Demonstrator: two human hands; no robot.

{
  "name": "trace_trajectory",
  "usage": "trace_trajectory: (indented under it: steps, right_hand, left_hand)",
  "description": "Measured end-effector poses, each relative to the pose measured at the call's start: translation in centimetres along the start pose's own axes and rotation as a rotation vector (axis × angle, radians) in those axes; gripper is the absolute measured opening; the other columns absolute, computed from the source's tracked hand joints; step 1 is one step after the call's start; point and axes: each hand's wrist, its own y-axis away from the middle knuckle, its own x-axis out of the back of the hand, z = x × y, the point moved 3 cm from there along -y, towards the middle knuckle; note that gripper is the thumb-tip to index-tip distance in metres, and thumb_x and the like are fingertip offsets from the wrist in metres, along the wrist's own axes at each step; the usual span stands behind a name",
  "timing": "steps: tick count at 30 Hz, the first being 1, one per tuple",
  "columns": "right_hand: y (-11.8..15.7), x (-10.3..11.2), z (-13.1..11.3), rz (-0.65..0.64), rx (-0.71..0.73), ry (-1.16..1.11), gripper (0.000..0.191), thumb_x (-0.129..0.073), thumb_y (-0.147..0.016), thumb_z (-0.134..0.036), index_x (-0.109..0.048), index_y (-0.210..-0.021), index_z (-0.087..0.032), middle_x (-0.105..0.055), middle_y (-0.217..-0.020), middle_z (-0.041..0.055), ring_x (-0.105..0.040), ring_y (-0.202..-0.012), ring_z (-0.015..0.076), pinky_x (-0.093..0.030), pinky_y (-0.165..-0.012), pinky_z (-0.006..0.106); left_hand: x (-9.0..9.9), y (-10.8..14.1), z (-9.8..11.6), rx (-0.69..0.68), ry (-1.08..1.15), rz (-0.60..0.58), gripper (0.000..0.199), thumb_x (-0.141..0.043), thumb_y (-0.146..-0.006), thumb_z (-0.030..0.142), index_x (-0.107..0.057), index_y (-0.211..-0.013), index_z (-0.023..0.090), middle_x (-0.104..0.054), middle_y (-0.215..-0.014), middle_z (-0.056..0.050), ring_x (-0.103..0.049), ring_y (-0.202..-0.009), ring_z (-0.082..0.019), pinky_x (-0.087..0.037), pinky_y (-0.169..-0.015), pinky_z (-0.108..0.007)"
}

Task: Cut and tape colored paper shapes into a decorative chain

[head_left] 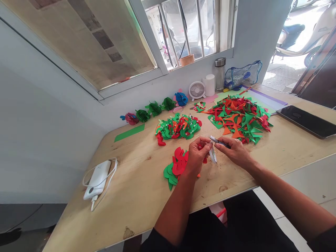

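Note:
Close together over the table's front part are my two hands. My left hand point(198, 151) is closed in a pinch on a white strip point(213, 155) that hangs below its fingertips; a bit of red shows beside the fingers. My right hand point(233, 150) is wrapped round a slim tool with a dark handle and pale tip point(215, 140), its tip near the left fingertips. Red and green cut pieces point(179, 163) lie partly under my left wrist. Behind them sits a pile of curved green and red pieces point(178, 126).
A large heap of red, green and orange scraps point(240, 117) lies at the back right, beside a black phone point(307, 120). A white power bank point(97, 178) with a cable is at left. Along the wall stand paper figures point(154, 109), a small fan point(197, 90) and a glass bottle point(219, 75).

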Motion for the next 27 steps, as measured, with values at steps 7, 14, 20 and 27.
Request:
trace_trajectory:
  steps: [7, 14, 20, 27]
  right_hand:
    - [0.02, 0.07, 0.07, -0.021, -0.058, 0.007, 0.032, -0.053, -0.081, -0.048, -0.053, -0.071, -0.018, -0.041, -0.061, -0.0034, -0.036, -0.058, 0.0103, -0.027, -0.052, 0.023]
    - [0.0, -0.22, 0.04, -0.053, -0.034, 0.05, 0.034, -0.052, -0.081, -0.05, -0.052, -0.07, -0.018, -0.04, -0.059, -0.0043, -0.034, -0.056, 0.0097, -0.026, -0.052, 0.024]
    - [0.01, -0.23, 0.08, -0.042, -0.028, 0.055, 0.034, -0.053, -0.081, -0.05, -0.054, -0.071, -0.018, -0.041, -0.058, -0.0039, -0.035, -0.056, 0.0099, -0.027, -0.052, 0.024]
    - [-0.02, 0.39, -0.37, 0.05, -0.044, -0.073, 0.031, -0.053, -0.082, -0.047, -0.055, -0.071, -0.018, -0.042, -0.057, -0.0034, -0.036, -0.054, 0.0097, -0.028, -0.048, 0.023]
  left_hand:
    - [0.19, -0.05, 0.38, 0.004, 0.044, 0.075, 0.026, -0.072, -0.062, 0.036, -0.06, -0.074, 0.017, -0.047, -0.05, 0.007, -0.04, -0.039, -0.004, -0.033, -0.038, -0.016]
    - [0.14, 0.01, 0.43, 0.001, 0.1, 0.07, 0.024, -0.071, -0.062, 0.033, -0.061, -0.076, 0.017, -0.043, -0.049, 0.008, -0.036, -0.038, -0.003, -0.029, -0.037, -0.016]
    - [0.08, -0.04, 0.29, 0.011, 0.123, 0.039, 0.024, -0.071, -0.062, 0.032, -0.061, -0.078, 0.017, -0.043, -0.051, 0.008, -0.037, -0.038, -0.003, -0.027, -0.036, -0.016]
    - [0.13, -0.03, -0.1, 0.043, 0.038, 0.009, 0.032, -0.072, -0.062, 0.037, -0.062, -0.085, 0.018, -0.047, -0.053, 0.007, -0.04, -0.039, -0.004, -0.03, -0.036, -0.016]
